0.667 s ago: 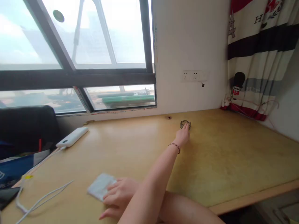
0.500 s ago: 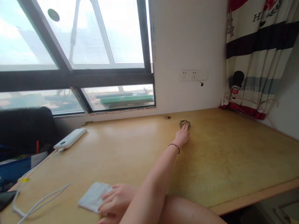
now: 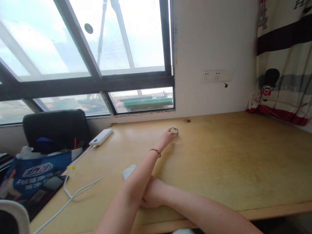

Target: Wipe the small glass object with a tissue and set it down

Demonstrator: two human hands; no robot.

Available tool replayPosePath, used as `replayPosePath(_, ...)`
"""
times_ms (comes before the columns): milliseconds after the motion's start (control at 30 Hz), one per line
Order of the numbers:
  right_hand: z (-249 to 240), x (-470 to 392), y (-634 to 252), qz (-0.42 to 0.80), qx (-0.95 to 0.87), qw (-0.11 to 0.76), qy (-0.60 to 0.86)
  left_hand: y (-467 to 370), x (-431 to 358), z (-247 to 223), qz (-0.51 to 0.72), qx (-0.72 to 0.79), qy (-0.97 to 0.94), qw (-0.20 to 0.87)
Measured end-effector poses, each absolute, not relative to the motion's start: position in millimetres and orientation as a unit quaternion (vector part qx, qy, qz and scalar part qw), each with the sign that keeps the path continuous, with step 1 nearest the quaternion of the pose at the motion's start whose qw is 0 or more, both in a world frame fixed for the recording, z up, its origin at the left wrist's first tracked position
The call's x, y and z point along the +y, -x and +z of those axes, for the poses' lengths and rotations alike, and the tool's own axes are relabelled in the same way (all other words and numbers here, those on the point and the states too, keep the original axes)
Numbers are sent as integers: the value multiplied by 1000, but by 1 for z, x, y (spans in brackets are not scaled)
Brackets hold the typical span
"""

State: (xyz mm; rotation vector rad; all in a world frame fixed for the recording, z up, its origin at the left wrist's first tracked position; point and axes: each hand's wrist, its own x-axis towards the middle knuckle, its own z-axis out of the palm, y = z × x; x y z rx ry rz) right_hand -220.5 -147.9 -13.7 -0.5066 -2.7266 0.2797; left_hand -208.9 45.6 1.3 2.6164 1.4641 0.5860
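Observation:
My left hand (image 3: 168, 136) reaches far out over the wooden table (image 3: 226, 156), wearing a braided bracelet (image 3: 156, 151) at the wrist. Its fingers are closed on the near left side of a small dark openwork ring (image 3: 174, 131), whose exact kind I cannot make out. Under the left forearm, crossed with it, lies my right hand (image 3: 152, 192), low on the tabletop. Its fingers are hidden by that forearm. A corner of the folded white cloth (image 3: 129, 170) sticks out on the far side of the forearm; the rest is covered.
A white power bank (image 3: 101, 137) with a white cable (image 3: 85, 188) lies along the left edge. Beyond that edge are a black chair (image 3: 57, 126) and a blue printed bag (image 3: 41, 169). A window, wall sockets (image 3: 211, 76) and a curtain (image 3: 280, 74) border the far side.
My left hand has shifted left across the table with the dark ring. My right hand and the white cloth have slid farther from the near edge. The view has turned left.

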Motion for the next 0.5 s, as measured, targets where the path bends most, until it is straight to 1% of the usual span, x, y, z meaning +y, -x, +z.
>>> replayPosePath(100, -9, -151, 220, 102, -950, 218, 197, 297, 46, 3, 220, 535, -815, 22)
replayPosePath(233, -3, -153, 219, 139, -945, 223, 195, 390, 44, -4, 338, 587, -735, -6)
replayPosePath(333, -2, -154, 219, 162, -941, 218, 200, 428, 44, -10, 360, 594, -719, -16)
replayPosePath(500, -1, -155, 219, 182, -937, 212, 207, 451, 46, -15, 368, 619, -693, -36)
